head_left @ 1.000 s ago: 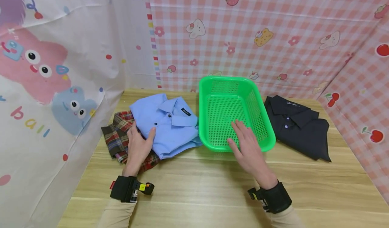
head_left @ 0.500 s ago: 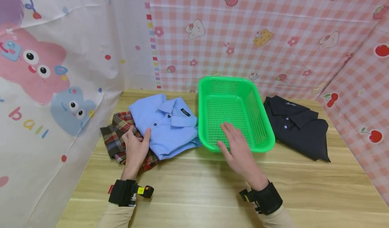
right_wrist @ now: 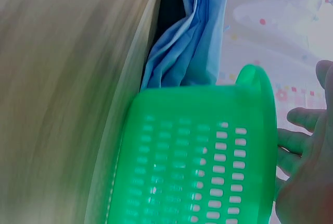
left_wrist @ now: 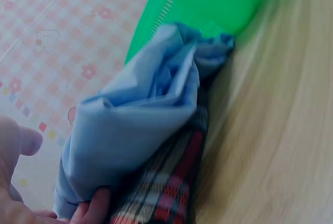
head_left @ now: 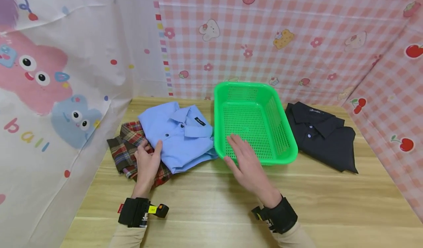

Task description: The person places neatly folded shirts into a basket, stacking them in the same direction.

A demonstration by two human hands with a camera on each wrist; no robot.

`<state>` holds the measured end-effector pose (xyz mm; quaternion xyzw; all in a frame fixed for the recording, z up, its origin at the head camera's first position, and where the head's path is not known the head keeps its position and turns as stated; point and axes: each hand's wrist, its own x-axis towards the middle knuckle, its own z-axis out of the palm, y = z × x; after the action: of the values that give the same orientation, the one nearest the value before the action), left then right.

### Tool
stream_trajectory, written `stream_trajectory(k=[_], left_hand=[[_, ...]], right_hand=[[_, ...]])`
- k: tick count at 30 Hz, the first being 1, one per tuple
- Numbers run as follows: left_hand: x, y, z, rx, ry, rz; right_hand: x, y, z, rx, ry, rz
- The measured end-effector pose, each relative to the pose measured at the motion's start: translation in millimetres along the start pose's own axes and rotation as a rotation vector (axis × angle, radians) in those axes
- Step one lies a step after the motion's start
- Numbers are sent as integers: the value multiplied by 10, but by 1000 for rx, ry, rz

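Note:
A folded light-blue collared shirt (head_left: 185, 148) lies on top of a folded plaid shirt (head_left: 123, 152), left of a green plastic basket (head_left: 290, 159). My left hand (head_left: 147, 166) is at the blue shirt's left edge. In the left wrist view its fingertips (left_wrist: 99, 203) touch the blue fabric low down, just above the plaid, while the thumb (left_wrist: 30, 140) stands apart from the cloth. My right hand (head_left: 248, 169) hovers over the basket's near rim with fingers extended and holds nothing. The right wrist view shows it beside the basket's rim.
A folded black collared shirt (head_left: 325, 141) lies right of the basket, close against it. All of these rest on a wooden table (head_left: 198, 211). Patterned cloths hang behind the table (head_left: 257, 27) and at its sides (head_left: 86, 49).
My right hand has moved left across the basket's near end. My left hand has slid slightly down and left along the blue shirt's edge, its fingers bending more. The shirts and basket keep their places.

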<state>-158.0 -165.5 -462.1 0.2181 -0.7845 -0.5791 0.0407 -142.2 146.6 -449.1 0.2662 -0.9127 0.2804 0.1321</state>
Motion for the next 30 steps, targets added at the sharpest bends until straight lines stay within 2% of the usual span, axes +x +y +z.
stream_trajectory(k=[2,7,11,16,30], left_hand=[[-12,2,-4,-49,-29,-34],[-17,15,8,-246,-122,-119],[-19,30,45,-327,-143,-166],[4,58,80,-345,-159,-172],[116,89,102,-272,-158,-159]], right_hand=[[11,-29,21,-4,2,-19],[34,-94,51,-2,-5,-39],[42,-132,78,3,-20,-46],[34,-171,110,0,-38,-49],[-7,-250,212,-7,-43,-87]])
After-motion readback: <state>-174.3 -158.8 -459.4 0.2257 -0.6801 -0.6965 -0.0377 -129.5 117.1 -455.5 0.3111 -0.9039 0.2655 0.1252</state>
